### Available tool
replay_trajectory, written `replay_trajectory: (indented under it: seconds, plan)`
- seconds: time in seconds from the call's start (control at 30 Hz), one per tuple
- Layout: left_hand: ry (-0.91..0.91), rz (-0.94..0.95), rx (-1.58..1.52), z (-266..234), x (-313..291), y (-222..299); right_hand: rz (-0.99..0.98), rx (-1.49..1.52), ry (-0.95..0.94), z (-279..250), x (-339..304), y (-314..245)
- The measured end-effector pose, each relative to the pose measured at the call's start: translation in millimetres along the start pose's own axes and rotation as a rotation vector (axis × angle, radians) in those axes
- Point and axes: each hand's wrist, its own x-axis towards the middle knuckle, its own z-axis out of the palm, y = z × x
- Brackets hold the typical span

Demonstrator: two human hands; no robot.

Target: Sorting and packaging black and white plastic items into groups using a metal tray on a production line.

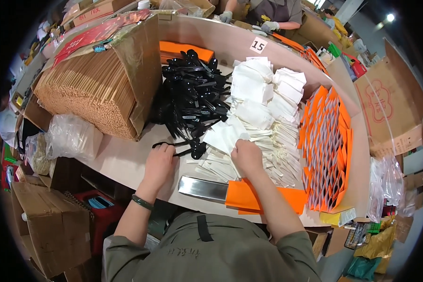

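The right hand (247,157) appears closed in a pinch on the near corner of a white paper napkin (225,135), which lies ahead and left of that grip. The left hand (160,162) curls its fingers at the handle of a black plastic spoon (198,150), its bowl pointing right toward the other hand; whether those fingers are tight on it, I cannot tell. Beyond the left grip rises a tangled heap of black spoons (195,101); beyond the right one sit more white napkins (251,80), with thin white paper strips (284,157) just to its right. To handle this well, the left fingers should take one handle cleanly and draw it sideways, since neighbouring spoons could hook along. The right pinch is best kept light and flat, as thin paper would likely crease or bring a second sheet, and lifted clear of the loose strips.
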Motion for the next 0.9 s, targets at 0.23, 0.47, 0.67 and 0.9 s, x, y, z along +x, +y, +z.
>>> replay_trajectory:
  seconds: [0.23,0.47,0.67,0.9]
  plan:
    - [-0.053,-0.222,-0.092,-21,-14,8,-0.335,0.368,-0.395,-41,-42,-32]
    - [0.042,-0.384,-0.36,-34,-57,22,-0.441,0.286,-0.358,-24,-76,-44]
    - [-0.045,-0.144,-0.445,-28,-40,42,-0.394,0.243,-0.098,-21,-95,-45]
    - [-0.113,0.249,-0.349,12,-35,73,-0.805,0.055,0.029,-14,-118,-19]
